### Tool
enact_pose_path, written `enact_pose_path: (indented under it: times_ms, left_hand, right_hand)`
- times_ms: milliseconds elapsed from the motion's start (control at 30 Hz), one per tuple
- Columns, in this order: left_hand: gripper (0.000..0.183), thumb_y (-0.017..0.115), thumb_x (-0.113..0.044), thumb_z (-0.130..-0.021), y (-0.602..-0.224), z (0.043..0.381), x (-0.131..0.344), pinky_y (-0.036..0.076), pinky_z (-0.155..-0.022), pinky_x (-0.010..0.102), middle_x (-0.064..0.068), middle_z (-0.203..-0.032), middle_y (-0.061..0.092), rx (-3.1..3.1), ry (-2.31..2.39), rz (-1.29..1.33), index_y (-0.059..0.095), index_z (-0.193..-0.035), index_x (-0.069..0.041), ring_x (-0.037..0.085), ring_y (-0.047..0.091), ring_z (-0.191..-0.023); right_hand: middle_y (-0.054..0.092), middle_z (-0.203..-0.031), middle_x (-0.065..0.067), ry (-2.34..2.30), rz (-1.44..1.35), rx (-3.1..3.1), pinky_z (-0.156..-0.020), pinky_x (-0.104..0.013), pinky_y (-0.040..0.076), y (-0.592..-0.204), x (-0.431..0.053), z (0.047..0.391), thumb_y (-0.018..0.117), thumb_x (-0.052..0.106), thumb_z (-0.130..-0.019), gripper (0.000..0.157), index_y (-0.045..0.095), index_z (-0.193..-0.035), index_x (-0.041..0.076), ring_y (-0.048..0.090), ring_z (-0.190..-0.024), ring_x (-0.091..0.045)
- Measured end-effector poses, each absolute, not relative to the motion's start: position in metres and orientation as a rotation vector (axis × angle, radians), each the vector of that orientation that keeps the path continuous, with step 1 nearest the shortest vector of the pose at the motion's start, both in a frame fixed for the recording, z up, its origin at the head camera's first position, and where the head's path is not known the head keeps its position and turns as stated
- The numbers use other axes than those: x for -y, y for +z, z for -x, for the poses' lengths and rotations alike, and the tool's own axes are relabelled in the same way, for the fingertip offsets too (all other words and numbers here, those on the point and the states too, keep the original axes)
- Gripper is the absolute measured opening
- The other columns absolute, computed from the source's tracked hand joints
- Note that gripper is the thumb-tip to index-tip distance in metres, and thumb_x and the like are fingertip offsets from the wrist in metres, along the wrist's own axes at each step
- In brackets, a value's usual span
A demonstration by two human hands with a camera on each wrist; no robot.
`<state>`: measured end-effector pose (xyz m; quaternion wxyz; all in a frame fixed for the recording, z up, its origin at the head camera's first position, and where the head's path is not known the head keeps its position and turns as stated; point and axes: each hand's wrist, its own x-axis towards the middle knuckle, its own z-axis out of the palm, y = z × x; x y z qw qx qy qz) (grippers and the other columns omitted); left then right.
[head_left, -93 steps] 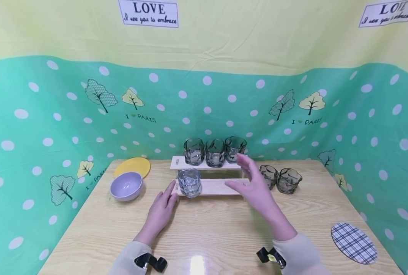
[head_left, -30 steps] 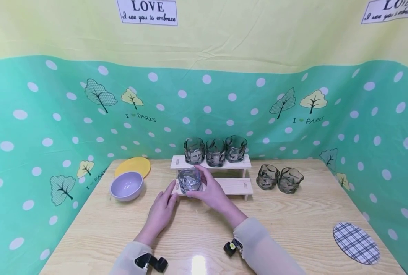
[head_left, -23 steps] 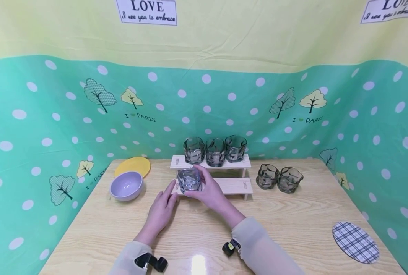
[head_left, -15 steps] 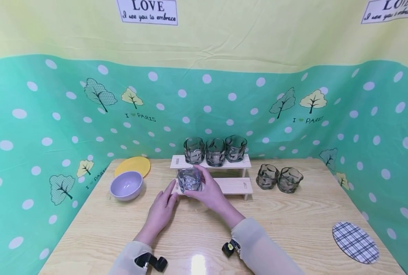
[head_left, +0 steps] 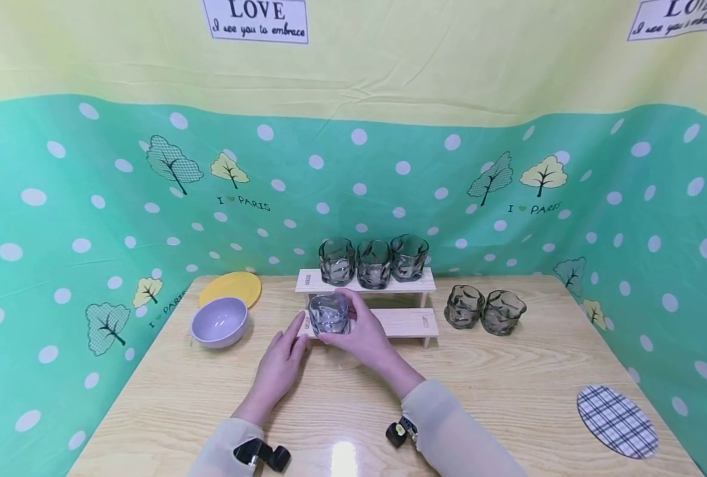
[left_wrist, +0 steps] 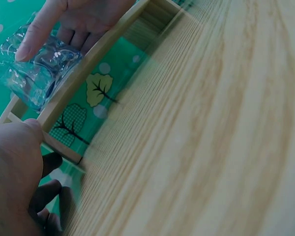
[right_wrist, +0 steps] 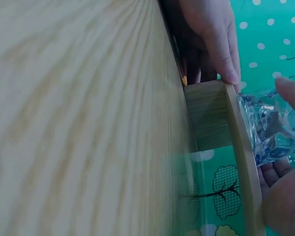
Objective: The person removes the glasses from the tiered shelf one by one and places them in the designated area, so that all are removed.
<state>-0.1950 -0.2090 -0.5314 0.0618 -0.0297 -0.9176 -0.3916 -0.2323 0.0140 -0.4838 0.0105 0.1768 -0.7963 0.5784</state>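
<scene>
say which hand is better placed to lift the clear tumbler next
Probably the right hand: it grips the clear glass tumbler, while the left hand touches the left end of the lower wooden shelf.

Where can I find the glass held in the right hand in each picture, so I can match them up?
Head view: the glass is just left of centre, below mid-height, at the left end of the front shelf.
Left wrist view: the glass is in the upper left.
Right wrist view: the glass is at the right edge, around mid-height.
Shared landmark: the wooden front shelf, close by the glass in all three.
</scene>
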Motion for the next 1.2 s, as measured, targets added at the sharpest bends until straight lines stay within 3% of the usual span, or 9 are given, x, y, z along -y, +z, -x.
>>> enact_pose_path:
  times_ms: [333, 833, 1200]
  left_hand:
    - [0.057, 0.049, -0.037, -0.12, -0.533, 0.193, 0.208, 0.028, -0.126, 0.076, 0.016, -0.166, 0.052, 2.771, -1.17, 0.08, 0.037, -0.175, -0.025, 0.06, 0.033, -0.156]
    - [0.057, 0.051, -0.035, -0.12, -0.535, 0.196, 0.208, 0.028, -0.127, 0.073, 0.015, -0.165, 0.053, 2.753, -1.161, 0.104, 0.038, -0.174, -0.025, 0.059, 0.033, -0.156]
    - [0.056, 0.052, -0.031, -0.119, -0.534, 0.195, 0.208, 0.025, -0.131, 0.067, 0.015, -0.163, 0.055, 2.73, -1.166, 0.127, 0.04, -0.174, -0.022, 0.055, 0.037, -0.156]
  right_hand:
    - [0.062, -0.152, -0.01, 1.861, -0.573, 2.49, -0.118, -0.05, 0.052, -0.482, -0.019, 0.228, 0.103, 0.027, -0.08, 0.099, 0.048, -0.162, 0.031, 0.062, -0.139, -0.035]
    - [0.064, -0.143, 0.004, 1.883, -0.644, 2.438, -0.116, -0.05, 0.053, -0.459, -0.041, 0.217, 0.102, 0.024, -0.08, 0.097, 0.049, -0.16, 0.032, 0.063, -0.135, -0.028]
    - [0.064, -0.145, 0.001, 1.844, -0.577, 2.457, -0.108, -0.056, 0.059, -0.433, -0.059, 0.202, 0.103, 0.024, -0.079, 0.1, 0.048, -0.163, 0.023, 0.062, -0.137, -0.034]
